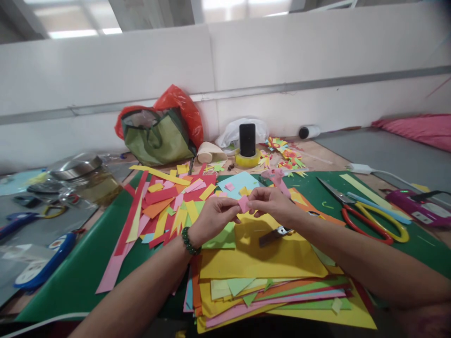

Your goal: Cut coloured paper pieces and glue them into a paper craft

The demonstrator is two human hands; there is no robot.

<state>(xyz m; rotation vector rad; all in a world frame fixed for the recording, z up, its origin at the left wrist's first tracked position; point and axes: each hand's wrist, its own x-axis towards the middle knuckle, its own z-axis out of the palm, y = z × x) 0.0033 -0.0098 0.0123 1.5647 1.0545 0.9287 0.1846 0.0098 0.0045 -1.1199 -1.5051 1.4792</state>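
A small pink piece of paper (243, 204) is pinched between my two hands above a stack of coloured paper (268, 263). My left hand (219, 215) grips its left side with thumb and finger, and a green bead bracelet circles that wrist. On the other side, my right hand (268, 203) holds it with closed fingertips. Below the right hand, small scissors (273, 236) lie on the yellow top sheet, partly hidden by the forearm. Cut paper strips (172, 199) are heaped to the left, and a light blue sheet (239, 182) with small pieces lies just behind my hands.
Large scissors with red and yellow handles (373, 223) lie at right on the green mat (81, 267). A phone (247, 140) stands on a yellow tape roll (247, 160) at the back, beside paper flowers (291, 157). A glass jar (91, 180) and green bag (158, 136) stand left.
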